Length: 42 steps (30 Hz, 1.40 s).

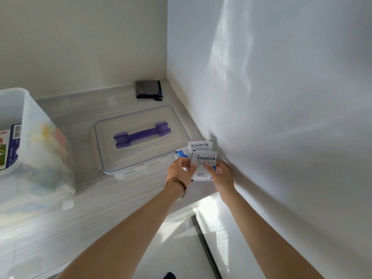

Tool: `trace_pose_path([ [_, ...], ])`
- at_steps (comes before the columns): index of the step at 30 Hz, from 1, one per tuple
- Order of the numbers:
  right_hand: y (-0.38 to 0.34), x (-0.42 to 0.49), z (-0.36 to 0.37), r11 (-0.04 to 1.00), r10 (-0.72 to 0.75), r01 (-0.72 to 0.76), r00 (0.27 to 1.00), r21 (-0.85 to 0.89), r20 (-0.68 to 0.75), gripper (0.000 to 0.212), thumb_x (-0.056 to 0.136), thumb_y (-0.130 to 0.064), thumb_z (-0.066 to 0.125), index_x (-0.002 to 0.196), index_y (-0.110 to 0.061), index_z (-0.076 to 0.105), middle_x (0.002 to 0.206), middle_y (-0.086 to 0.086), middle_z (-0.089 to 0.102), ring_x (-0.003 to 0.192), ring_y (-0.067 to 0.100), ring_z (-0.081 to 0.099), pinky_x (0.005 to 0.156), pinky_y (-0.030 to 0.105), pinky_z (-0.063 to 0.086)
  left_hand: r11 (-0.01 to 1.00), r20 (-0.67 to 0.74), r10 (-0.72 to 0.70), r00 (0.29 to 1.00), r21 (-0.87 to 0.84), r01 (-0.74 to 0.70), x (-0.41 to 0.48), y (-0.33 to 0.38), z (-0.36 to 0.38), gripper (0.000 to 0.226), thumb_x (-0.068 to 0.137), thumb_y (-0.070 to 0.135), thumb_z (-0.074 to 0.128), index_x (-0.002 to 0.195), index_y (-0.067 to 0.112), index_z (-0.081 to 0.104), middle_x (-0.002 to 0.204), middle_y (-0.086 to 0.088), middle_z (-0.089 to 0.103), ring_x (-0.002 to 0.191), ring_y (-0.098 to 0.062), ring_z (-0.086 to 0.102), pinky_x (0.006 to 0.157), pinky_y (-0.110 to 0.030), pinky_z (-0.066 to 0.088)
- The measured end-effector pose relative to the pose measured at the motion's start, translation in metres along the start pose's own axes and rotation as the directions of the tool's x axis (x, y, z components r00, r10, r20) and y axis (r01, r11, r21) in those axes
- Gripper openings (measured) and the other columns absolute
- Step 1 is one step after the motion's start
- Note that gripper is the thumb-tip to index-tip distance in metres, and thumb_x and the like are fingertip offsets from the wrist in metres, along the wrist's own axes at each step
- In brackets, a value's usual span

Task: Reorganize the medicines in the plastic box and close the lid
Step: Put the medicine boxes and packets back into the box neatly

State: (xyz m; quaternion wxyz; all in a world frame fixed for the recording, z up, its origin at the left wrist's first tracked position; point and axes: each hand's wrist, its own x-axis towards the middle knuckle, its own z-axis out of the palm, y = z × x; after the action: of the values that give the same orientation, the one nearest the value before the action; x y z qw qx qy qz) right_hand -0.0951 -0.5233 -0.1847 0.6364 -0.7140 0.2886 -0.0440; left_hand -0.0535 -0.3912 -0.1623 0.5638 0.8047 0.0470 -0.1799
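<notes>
Evidently mid-sort, a person holds a fan of white medicine sachets (203, 158) just right of the lid (141, 117), which lies flat on the counter (90, 188) with its purple handle (142, 134) facing up. The left hand (180, 170), a beaded bracelet (176, 181) at its wrist, pinches the sachets' left edge; the right hand (221, 175) pinches their lower right side, thumb across the front packet. A blue-and-white packet (181, 153) peeks out behind them, touching the lid's near right corner. The plastic box (24, 109) stands open well left of the lid, with a printed carton (12, 146) and blurred packets inside. Judging by this, the step in hand is squaring loose sachets into one stack; the next move calls for carrying them leftward over the lid into the box, then fitting the lid on. A dark folded cloth (148, 89) lies behind the lid in the corner, out of the way. The wall (261, 97) crowds the right hand, and the lid sits across the path to the box.
</notes>
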Motion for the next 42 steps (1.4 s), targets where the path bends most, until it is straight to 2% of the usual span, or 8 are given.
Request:
trace_pose_path([
  [4,0.001,0.012,0.008,1.0,0.015,-0.015,0.999,-0.002,-0.034,0.015,0.088,-0.014,0.063,0.099,-0.004,0.064,0.101,0.01,0.069,0.081,0.014,0.066,0.063,0.015,0.053,0.989,-0.101,-0.116,0.988,0.082,0.125,0.007,-0.011,-0.002,0.038,0.081,0.033,0.066,0.105,0.011,0.046,0.099,-0.001,0.052,0.085,-0.015,0.051,0.073,-0.027,0.044],
  [9,0.0,0.015,0.014,0.992,-0.016,0.018,1.0,-0.124,0.018,0.027,0.086,-0.026,0.065,0.104,-0.007,0.067,0.102,0.006,0.072,0.09,0.019,0.069,0.078,0.037,0.058,0.947,0.043,-0.315,0.948,-0.056,0.317,0.013,-0.007,0.003,0.047,0.088,0.033,0.056,0.12,0.003,0.038,0.104,-0.005,0.051,0.081,-0.014,0.05,0.056,-0.017,0.041],
  [13,-0.004,0.016,0.02,0.995,0.003,0.003,0.999,-0.1,0.055,0.024,0.083,-0.023,0.07,0.1,-0.008,0.063,0.097,0.004,0.07,0.086,0.017,0.067,0.079,0.035,0.056,0.917,0.095,-0.356,0.929,-0.155,0.367,0.025,-0.01,0.002,0.046,0.089,0.034,0.055,0.119,0.002,0.043,0.109,-0.005,0.058,0.084,-0.017,0.054,0.071,-0.025,0.043],
  [16,-0.003,0.023,0.022,0.998,0.053,-0.054,0.992,0.012,0.118,0.044,0.08,-0.015,0.073,0.118,-0.006,0.055,0.11,0.008,0.064,0.094,0.018,0.064,0.078,0.032,0.056,0.948,0.146,-0.292,0.945,-0.089,0.306,0.034,-0.014,-0.002,0.042,0.09,0.034,0.054,0.117,0.002,0.053,0.104,-0.009,0.063,0.075,-0.016,0.058,0.061,-0.024,0.046],
  [25,-0.016,0.033,0.001,0.989,0.147,-0.136,0.862,-0.058,0.484,0.052,0.081,-0.007,0.069,0.129,-0.008,0.049,0.124,0.011,0.062,0.114,0.022,0.059,0.091,0.029,0.05,0.985,0.41,-0.075,0.909,-0.115,0.133,0.035,-0.022,-0.028,0.036,0.086,0.02,0.061,0.121,0.015,0.05,0.12,-0.004,0.062,0.11,-0.022,0.06,0.098,-0.042,0.047],
  [32,-0.017,0.007,0.008,0.969,-0.105,0.194,0.882,-0.15,0.459,0.06,0.084,0.002,0.064,0.133,-0.019,0.036,0.115,-0.007,0.058,0.101,-0.014,0.057,0.083,0.008,0.046,0.959,0.398,0.223,0.89,0.077,-0.274,0.024,-0.019,-0.056,0.05,0.085,0.006,0.061,0.127,0.012,0.035,0.104,0.006,0.059,0.093,-0.001,0.059,0.077,-0.011,0.05],
  [37,-0.002,-0.005,0.016,0.924,-0.135,0.285,0.867,-0.256,0.479,0.082,0.076,-0.005,0.07,0.137,-0.035,0.023,0.132,-0.004,0.048,0.118,-0.001,0.05,0.094,0.014,0.041,0.944,0.405,0.203,0.891,0.159,-0.288,0.016,-0.035,-0.055,0.076,0.075,0.005,0.071,0.128,0.013,0.019,0.117,-0.002,0.057,0.105,-0.016,0.059,0.078,-0.018,0.053],
  [42,-0.005,-0.006,0.019,0.94,-0.071,0.221,0.872,-0.261,0.484,0.093,0.074,0.017,0.057,0.142,-0.028,0.014,0.129,-0.004,0.044,0.113,0.004,0.051,0.076,0.005,0.045,0.941,0.357,0.245,0.902,0.138,-0.31,0.016,-0.032,-0.057,0.084,0.067,0.005,0.079,0.13,0.012,0.023,0.118,0.004,0.052,0.107,-0.011,0.054,0.08,-0.011,0.048],
])
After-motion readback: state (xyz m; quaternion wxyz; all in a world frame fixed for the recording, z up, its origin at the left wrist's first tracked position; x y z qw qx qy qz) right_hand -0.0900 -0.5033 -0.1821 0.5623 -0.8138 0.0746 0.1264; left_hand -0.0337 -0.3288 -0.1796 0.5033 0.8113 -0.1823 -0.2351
